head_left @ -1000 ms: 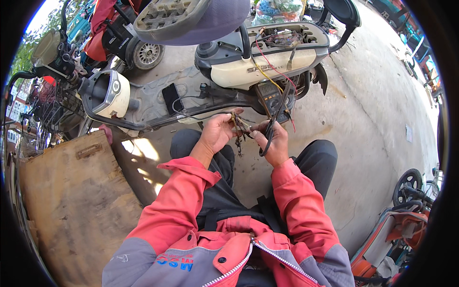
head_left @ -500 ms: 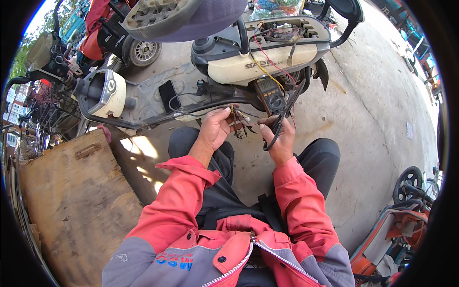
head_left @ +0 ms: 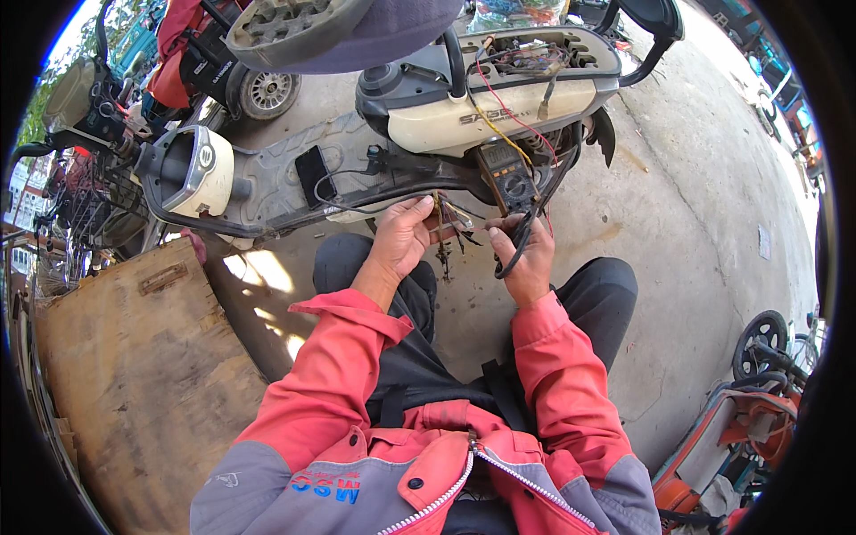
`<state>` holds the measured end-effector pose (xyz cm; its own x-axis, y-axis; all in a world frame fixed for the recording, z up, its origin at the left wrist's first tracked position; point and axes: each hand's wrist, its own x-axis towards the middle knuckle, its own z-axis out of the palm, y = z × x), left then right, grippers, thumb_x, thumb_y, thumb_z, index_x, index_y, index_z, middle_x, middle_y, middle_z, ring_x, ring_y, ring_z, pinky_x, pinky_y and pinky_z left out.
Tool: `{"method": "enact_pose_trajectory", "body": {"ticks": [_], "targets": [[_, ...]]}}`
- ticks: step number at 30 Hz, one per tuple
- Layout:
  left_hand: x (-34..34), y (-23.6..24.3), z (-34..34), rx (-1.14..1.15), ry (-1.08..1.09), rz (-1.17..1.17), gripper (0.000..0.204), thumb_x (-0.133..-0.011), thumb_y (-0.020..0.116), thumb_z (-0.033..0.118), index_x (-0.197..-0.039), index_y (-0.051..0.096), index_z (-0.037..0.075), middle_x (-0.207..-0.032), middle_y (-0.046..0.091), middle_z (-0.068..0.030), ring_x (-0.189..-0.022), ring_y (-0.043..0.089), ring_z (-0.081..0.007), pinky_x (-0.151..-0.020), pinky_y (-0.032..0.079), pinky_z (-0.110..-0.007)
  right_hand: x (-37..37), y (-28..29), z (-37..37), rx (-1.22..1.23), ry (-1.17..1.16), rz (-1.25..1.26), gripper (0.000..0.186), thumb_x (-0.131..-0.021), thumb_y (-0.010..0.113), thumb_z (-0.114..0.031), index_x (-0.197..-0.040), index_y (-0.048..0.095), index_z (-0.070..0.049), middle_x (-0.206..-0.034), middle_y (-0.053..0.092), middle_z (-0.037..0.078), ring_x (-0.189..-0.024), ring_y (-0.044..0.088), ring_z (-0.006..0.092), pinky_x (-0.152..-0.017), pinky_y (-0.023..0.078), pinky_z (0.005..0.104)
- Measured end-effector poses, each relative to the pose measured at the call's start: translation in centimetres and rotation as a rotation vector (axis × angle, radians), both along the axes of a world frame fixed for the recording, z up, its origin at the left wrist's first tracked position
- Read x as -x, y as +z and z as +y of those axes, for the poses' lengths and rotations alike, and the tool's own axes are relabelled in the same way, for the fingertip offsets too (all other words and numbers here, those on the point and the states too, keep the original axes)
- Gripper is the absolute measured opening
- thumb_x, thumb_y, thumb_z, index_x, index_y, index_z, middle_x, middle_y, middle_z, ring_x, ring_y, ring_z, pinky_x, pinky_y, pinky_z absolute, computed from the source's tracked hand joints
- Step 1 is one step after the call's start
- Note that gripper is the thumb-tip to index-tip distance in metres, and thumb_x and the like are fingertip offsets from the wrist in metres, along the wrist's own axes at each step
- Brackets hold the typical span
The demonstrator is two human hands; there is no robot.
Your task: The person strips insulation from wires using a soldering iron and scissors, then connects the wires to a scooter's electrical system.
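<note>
Between thumb and fingers, my left hand [head_left: 401, 239] pinches a bundle of thin coloured wires [head_left: 443, 227] whose loose ends hang down. My right hand [head_left: 528, 259] is closed around a looped black cable [head_left: 512, 265], its fingertips close to the wire ends. Whether they touch is too small to tell. Just beyond the right hand, a multimeter [head_left: 506, 174] with a dark face and orange markings leans against the side of a cream electric scooter [head_left: 508, 111]. A red wire [head_left: 499, 100] and a yellow wire [head_left: 489, 123] run down from the scooter's opened seat compartment [head_left: 535, 58].
A black phone [head_left: 315, 176] lies on the scooter's grey footboard [head_left: 272, 169]. The raised purple-grey seat [head_left: 357, 40] hangs over the scooter at the top. A worn wooden board [head_left: 143, 348] stands at my left. Orange and black parts with a wheel [head_left: 760, 343] lie at the right edge.
The wire bundle in my left hand has turned, and its dark ends hang a little lower. My right hand has shifted slightly right with the black cable. Both grips stay the same.
</note>
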<state>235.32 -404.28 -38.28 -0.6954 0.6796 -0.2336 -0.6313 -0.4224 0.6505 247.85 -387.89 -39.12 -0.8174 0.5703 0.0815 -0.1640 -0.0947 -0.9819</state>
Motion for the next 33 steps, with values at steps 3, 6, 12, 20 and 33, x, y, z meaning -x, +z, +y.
{"method": "enact_pose_trajectory", "body": {"ticks": [3, 6, 12, 20, 33], "targets": [[0.1, -0.2, 0.0, 0.010, 0.006, 0.010, 0.018, -0.100, 0.055, 0.015, -0.109, 0.063, 0.001, -0.099, 0.069, -0.0117, -0.096, 0.069, -0.0268, -0.091, 0.056, -0.050, -0.1, 0.0, 0.0, -0.004, -0.010, -0.004, 0.017, -0.085, 0.070, -0.004, -0.096, 0.058, 0.002, -0.092, 0.070, 0.008, -0.076, 0.058, 0.0080, -0.070, 0.047, 0.0233], [0.0, 0.0, 0.0, 0.020, 0.010, 0.016, 0.018, -0.100, 0.055, 0.015, -0.108, 0.063, 0.001, -0.098, 0.069, -0.0117, -0.096, 0.069, -0.0266, -0.091, 0.056, -0.050, -0.2, 0.0, 0.0, -0.040, -0.006, -0.010, 0.016, -0.085, 0.070, -0.004, -0.096, 0.059, 0.002, -0.091, 0.070, 0.007, -0.074, 0.057, 0.0073, -0.068, 0.047, 0.0228], [-0.2, 0.1, 0.0, 0.029, 0.008, 0.027, 0.018, -0.101, 0.055, 0.015, -0.108, 0.064, 0.001, -0.099, 0.069, -0.0110, -0.096, 0.068, -0.0252, -0.089, 0.056, -0.048, -0.2, -0.2, -0.2, -0.076, 0.000, -0.008, 0.016, -0.085, 0.071, -0.005, -0.095, 0.060, 0.001, -0.088, 0.070, 0.006, -0.073, 0.057, 0.0071, -0.067, 0.047, 0.0229], [-0.3, 0.0, -0.2, 0.047, -0.029, 0.042, 0.023, -0.102, 0.053, 0.020, -0.110, 0.063, 0.001, -0.101, 0.068, -0.0106, -0.095, 0.068, -0.0249, -0.088, 0.056, -0.049, -0.2, 0.0, 0.2, -0.078, -0.064, 0.039, 0.015, -0.085, 0.070, -0.005, -0.094, 0.060, 0.002, -0.086, 0.069, 0.005, -0.072, 0.057, 0.0066, -0.065, 0.046, 0.0228], [-0.1, -0.2, -0.4, 0.060, -0.041, 0.023, 0.026, -0.104, 0.050, 0.025, -0.110, 0.062, 0.002, -0.102, 0.068, -0.0082, -0.095, 0.067, -0.0234, -0.088, 0.054, -0.049, -0.4, 0.4, 0.8, -0.043, -0.032, 0.029, 0.016, -0.085, 0.069, -0.005, -0.096, 0.059, 0.002, -0.093, 0.071, 0.010, -0.079, 0.061, 0.0093, -0.073, 0.049, 0.0245]]}}
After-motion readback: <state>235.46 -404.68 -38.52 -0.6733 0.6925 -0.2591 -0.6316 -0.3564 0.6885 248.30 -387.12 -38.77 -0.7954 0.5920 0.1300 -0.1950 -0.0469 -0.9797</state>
